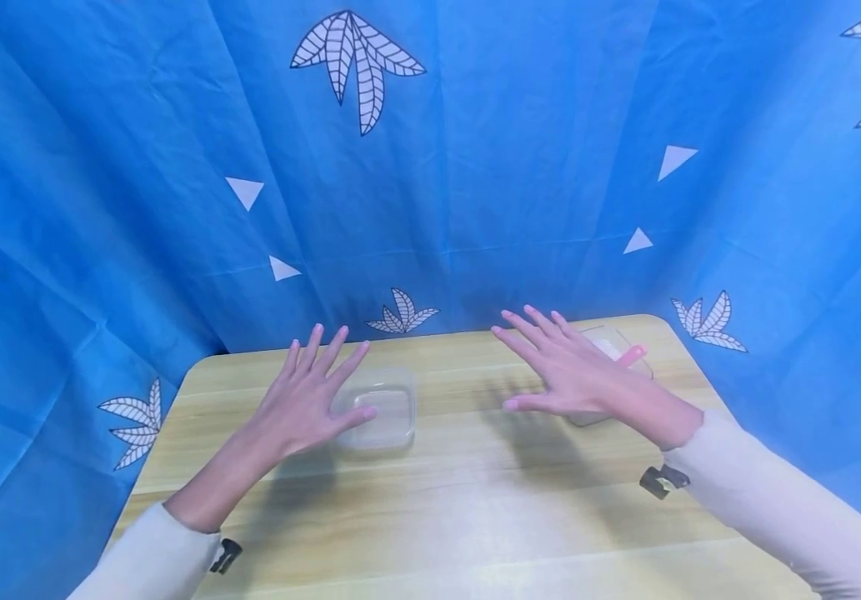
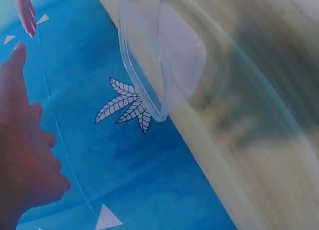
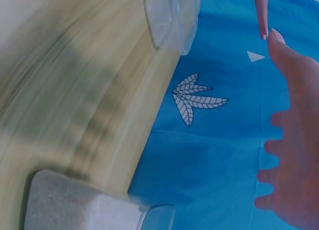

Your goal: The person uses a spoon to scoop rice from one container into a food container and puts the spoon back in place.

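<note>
Both hands are spread in the air above the table, holding nothing. My left hand (image 1: 302,408), fingers straight and thumb out, hovers over the left side of a clear plastic container (image 1: 397,417) and partly covers it. That container looks see-through and bare inside in the left wrist view. Over at the right, my right hand (image 1: 568,371) hangs with fingers fanned, hiding much of a second clear container (image 1: 588,419). Whitish, grainy-looking contents (image 3: 84,207) show in this second container in the right wrist view. A pink handle (image 1: 631,356) juts from it; the handle's other end is hidden.
A light wood-grain table (image 1: 468,492) with rounded corners carries both containers near its far edge. Blue curtain (image 1: 520,167) with white leaf and triangle prints surrounds the back and sides. Dark clips (image 1: 663,482) are at the sleeve cuffs.
</note>
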{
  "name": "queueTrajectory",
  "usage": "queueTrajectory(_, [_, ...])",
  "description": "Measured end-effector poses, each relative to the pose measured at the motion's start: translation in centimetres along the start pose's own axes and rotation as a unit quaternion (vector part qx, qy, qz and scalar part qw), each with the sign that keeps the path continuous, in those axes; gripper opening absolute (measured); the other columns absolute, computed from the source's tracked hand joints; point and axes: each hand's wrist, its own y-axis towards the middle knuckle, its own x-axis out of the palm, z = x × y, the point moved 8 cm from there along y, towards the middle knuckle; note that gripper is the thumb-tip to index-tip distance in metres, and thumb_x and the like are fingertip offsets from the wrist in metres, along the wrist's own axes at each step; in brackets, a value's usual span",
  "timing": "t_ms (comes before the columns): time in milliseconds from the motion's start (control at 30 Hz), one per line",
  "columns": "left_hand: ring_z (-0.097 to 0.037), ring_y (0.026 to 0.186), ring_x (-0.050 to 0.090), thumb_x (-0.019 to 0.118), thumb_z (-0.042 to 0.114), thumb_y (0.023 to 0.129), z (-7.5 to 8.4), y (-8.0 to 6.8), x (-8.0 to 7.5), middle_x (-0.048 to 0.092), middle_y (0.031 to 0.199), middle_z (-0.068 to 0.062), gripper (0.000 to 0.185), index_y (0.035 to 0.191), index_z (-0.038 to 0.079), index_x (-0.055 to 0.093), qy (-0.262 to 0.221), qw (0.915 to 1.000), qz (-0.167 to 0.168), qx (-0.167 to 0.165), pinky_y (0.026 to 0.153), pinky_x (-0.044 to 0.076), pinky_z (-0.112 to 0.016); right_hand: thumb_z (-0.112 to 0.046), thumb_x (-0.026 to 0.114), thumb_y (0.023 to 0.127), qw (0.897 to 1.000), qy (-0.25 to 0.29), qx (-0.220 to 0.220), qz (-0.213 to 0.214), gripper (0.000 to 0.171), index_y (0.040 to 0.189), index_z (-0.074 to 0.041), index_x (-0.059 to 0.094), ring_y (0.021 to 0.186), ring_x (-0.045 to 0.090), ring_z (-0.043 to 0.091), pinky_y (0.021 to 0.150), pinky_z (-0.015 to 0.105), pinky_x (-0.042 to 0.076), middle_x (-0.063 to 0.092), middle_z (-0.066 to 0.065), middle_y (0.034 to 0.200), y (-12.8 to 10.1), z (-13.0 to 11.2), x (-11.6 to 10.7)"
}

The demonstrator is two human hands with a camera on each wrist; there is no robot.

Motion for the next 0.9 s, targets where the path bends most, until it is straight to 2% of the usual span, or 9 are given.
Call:
queueTrajectory(133, [-0.037, 0.163, -0.011, 0.051, 0.079, 0.089, -0.1, -0.1, 0.2, 0.001, 0.176, -0.003, 0.094, 0.166, 0.036, 0.017, -0.012, 0.9999, 0.002, 0.000, 0.126, 0.000, -0.069, -0.083, 0.050, 0.087, 1.000, 0.005, 0.003, -0.005, 0.104, 0.168, -0.029, 0.011, 0.163, 0.006, 0.038, 0.128, 0.064, 0.010, 0.007, 0.003, 0.177, 0.4, -0.1, 0.4])
queueTrajectory(367, [-0.038, 0.163, -0.009, 0.042, 0.086, 0.088, -0.2, -0.2, 0.6, 0.002, 0.177, -0.003, 0.095, 0.165, 0.041, 0.011, -0.006, 1.0000, 0.002, -0.005, 0.126, 0.000, -0.069, -0.083, 0.049, 0.088, 1.000, 0.006, 0.000, -0.004, 0.103, 0.168, -0.030, 0.009, 0.163, 0.006, 0.038, 0.128, 0.064, 0.011, 0.006, 0.003, 0.177, 1.2, -0.4, 1.4])
queueTrajectory(533, [-0.040, 0.163, -0.008, 0.046, 0.083, 0.088, -0.5, -0.3, 1.1, 0.005, 0.177, -0.005, 0.095, 0.166, 0.038, 0.013, -0.011, 0.9999, 0.003, -0.009, 0.126, 0.000, -0.069, -0.084, 0.046, 0.088, 1.000, 0.011, 0.000, 0.000, 0.104, 0.168, -0.030, 0.009, 0.163, 0.006, 0.038, 0.128, 0.064, 0.011, 0.005, 0.003, 0.177, 1.3, -0.9, 2.0])
queueTrajectory(667, [-0.041, 0.162, -0.007, 0.050, 0.080, 0.089, -0.8, -0.6, 1.5, 0.005, 0.176, -0.007, 0.095, 0.166, 0.035, 0.016, -0.013, 0.9998, 0.002, -0.012, 0.126, 0.000, -0.070, -0.083, 0.049, 0.088, 1.000, 0.019, 0.000, 0.007, 0.103, 0.168, -0.029, 0.011, 0.163, 0.007, 0.038, 0.128, 0.064, 0.011, 0.005, 0.003, 0.176, 1.5, -1.3, 2.2])
queueTrajectory(900, [-0.042, 0.162, -0.006, 0.046, 0.084, 0.088, -1.2, -1.0, 1.8, 0.005, 0.176, -0.007, 0.097, 0.166, 0.037, 0.013, -0.010, 0.9998, 0.002, -0.019, 0.126, 0.000, -0.069, -0.080, 0.054, 0.088, 1.000, 0.019, -0.011, 0.023, 0.104, 0.167, -0.025, 0.016, 0.162, 0.011, 0.042, 0.127, 0.064, 0.014, 0.009, 0.006, 0.176, 2.2, -2.2, 2.4])
